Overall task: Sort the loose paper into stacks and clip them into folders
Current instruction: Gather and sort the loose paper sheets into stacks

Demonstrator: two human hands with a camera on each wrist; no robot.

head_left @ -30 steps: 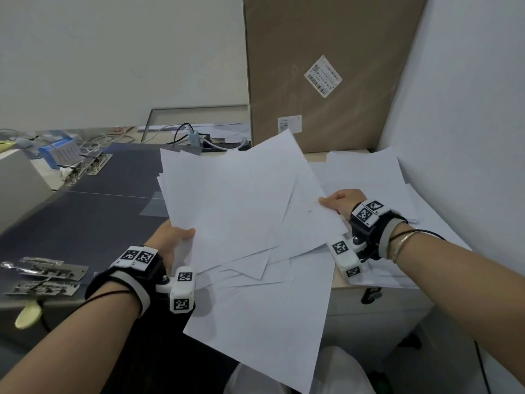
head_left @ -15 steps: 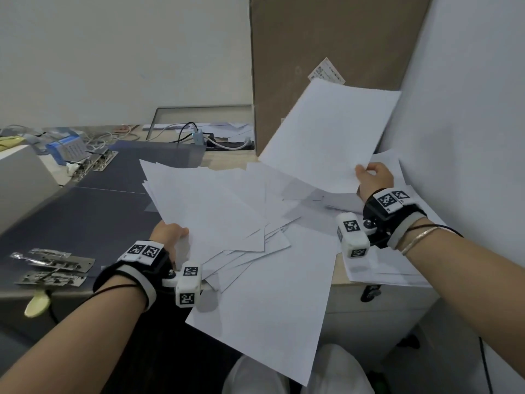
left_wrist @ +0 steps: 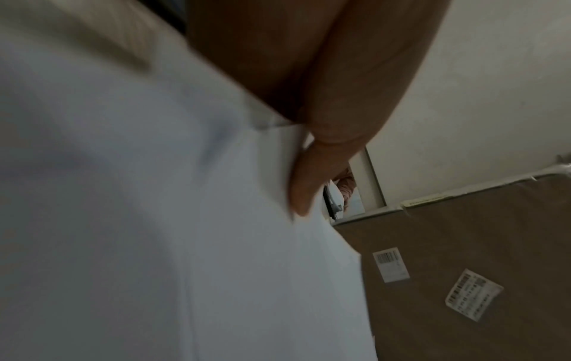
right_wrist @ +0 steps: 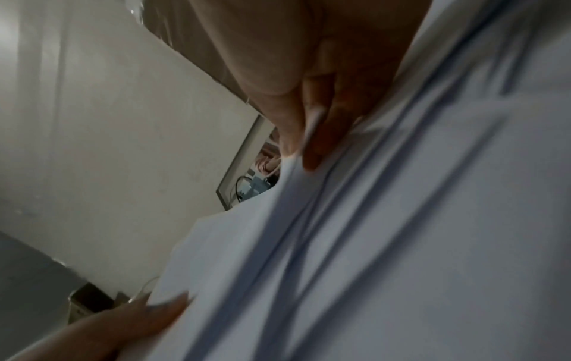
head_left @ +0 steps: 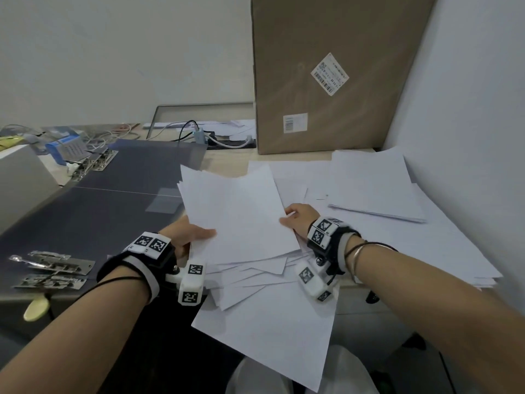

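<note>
The left hand (head_left: 184, 234) grips a sheaf (head_left: 233, 211) of white sheets at its left edge, thumb (head_left: 206, 233) lying on top and the other fingers curled underneath out of the head view. The right hand (head_left: 298, 218) pinches the sheaf's right edge, thumb above; in the blurred right wrist view a sheet edge seems to run between thumb and fingers (right_wrist: 321, 136), though how many sheets it has hold of is hard to say. The sheaf is lifted and tilted, spanning the space between the two hands. Below the fingers of both hands lies a fan of loose sheets (head_left: 255, 274), and under that one sheet (head_left: 270, 331) overhangs the desk edge towards the person. Beyond the right fingers, further out on the desk, a squared stack (head_left: 372, 186) rests on more spread paper. Left of the left hand, clips (head_left: 54, 265) lie on a dark folder (head_left: 85, 211). A box (head_left: 326, 81) stands beyond the fingertips.
</note>
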